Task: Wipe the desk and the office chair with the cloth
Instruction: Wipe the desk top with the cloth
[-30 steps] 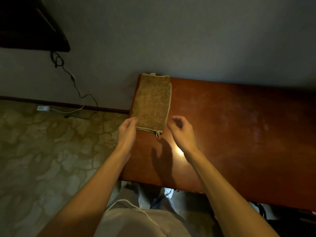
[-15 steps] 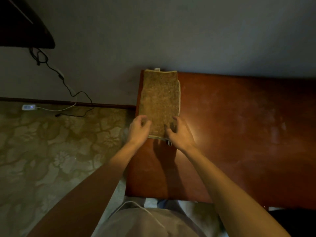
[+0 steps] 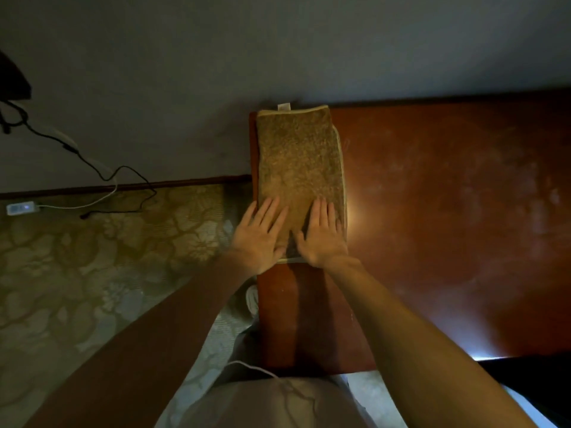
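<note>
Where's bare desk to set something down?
The desk is bare right of the cloth, from wall to near edge. A smaller bare strip lies in front of the cloth. Crowded: the left end, where left hand and right hand press the cloth flat.

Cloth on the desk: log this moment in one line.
left hand: flat on cloth | right hand: flat on cloth | cloth: folded, at desk left end

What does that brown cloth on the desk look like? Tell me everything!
The cloth is a brownish, fuzzy rectangle with pale edging and a small white tag at its far end. It lies flat along the left end of the reddish desk, its far end by the wall. The left hand and right hand press flat on its near end.
</note>
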Tool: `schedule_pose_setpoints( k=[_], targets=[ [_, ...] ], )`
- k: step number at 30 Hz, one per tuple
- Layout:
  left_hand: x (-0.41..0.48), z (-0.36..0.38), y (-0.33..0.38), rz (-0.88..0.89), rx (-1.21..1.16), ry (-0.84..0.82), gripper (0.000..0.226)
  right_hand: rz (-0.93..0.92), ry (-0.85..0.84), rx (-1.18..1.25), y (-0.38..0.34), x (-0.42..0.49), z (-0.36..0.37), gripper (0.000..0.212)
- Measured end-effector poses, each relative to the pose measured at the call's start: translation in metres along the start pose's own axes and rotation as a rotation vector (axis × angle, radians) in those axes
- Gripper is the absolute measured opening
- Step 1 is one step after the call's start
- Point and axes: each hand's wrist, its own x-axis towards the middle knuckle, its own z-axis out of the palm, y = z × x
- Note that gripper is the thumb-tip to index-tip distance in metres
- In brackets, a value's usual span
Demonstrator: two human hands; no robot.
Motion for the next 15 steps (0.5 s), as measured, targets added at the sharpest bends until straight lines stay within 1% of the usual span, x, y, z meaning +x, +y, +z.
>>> schedule_pose_setpoints(
  k=[2,5,10,12,15],
  targets=[
    [0.004,0.007,-0.005,-0.003,0.045,-0.022,0.085,-0.005,-0.053,-0.109,0.008,0.003,0.012,0.085],
    [0.012,0.012,-0.008,-0.003,0.037,-0.049,0.085,0.010,-0.052,-0.129,0.011,0.008,0.021,0.087],
    [0.007,0.025,-0.009,0.020,-0.057,0.027,0.086,-0.047,-0.029,-0.151,0.018,0.014,0.029,0.089],
    [0.003,0.028,-0.001,0.002,-0.123,0.064,0.087,-0.104,-0.035,-0.213,0.029,0.014,0.025,0.086],
    [-0.014,0.033,0.031,-0.052,-0.230,0.172,0.092,-0.231,-0.068,-0.333,0.053,0.013,0.006,0.084]
  ],
)
